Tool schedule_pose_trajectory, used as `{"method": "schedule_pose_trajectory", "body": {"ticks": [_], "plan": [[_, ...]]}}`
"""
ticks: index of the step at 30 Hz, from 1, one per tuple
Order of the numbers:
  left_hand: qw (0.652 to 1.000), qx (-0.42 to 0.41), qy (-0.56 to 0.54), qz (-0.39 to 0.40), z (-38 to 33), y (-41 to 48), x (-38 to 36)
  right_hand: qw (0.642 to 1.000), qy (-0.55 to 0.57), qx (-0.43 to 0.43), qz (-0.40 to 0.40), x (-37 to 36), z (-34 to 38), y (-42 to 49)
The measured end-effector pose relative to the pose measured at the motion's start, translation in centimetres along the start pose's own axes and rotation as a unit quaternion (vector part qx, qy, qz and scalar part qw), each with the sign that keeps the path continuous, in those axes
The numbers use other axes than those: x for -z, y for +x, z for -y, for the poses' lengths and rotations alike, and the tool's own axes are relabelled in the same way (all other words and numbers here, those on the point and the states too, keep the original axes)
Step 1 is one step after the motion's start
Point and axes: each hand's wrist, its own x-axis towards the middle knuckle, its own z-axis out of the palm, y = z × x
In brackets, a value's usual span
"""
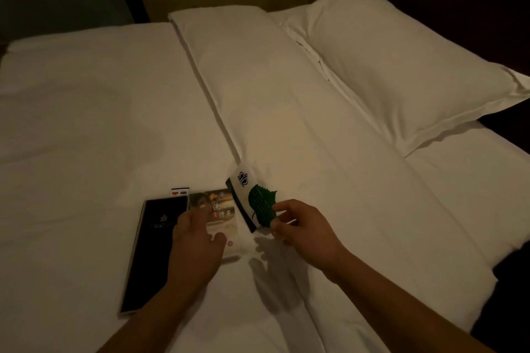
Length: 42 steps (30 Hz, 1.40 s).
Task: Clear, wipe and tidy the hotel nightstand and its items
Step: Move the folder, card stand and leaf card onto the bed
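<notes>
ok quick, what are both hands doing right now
Left hand: open, fingers resting on the glossy photo brochure.
Right hand: pinching the white card with a green leaf print.

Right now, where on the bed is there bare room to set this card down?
Bare sheet lies left of the black folder and between the leaf card and the pillow. Crowded around the brochure, between the left hand and right hand.
</notes>
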Motion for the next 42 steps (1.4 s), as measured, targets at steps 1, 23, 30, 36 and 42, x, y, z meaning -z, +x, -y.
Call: {"method": "schedule_pose_trajectory", "body": {"ticks": [1, 23, 30, 36, 42], "plan": [[1.000, -0.011, 0.009, 0.005, -0.4, -0.2, -0.2, 1.000, 0.000, 0.001, -0.002, 0.2, -0.1, -0.2], [0.956, -0.246, 0.107, 0.118, -15.6, -9.9, -14.0, 0.984, 0.082, -0.042, -0.153, 16.1, -9.1, -11.9], [0.923, -0.319, 0.119, 0.177, -21.6, -15.8, -20.9, 0.958, 0.128, -0.076, -0.243, 22.4, -15.4, -19.6], [0.886, -0.384, 0.129, 0.225, -26.0, -21.6, -26.9, 0.935, 0.145, -0.112, -0.303, 27.0, -20.9, -26.5], [0.853, -0.438, 0.139, 0.248, -28.8, -26.3, -31.3, 0.915, 0.166, -0.127, -0.345, 30.2, -24.5, -31.8]]}}
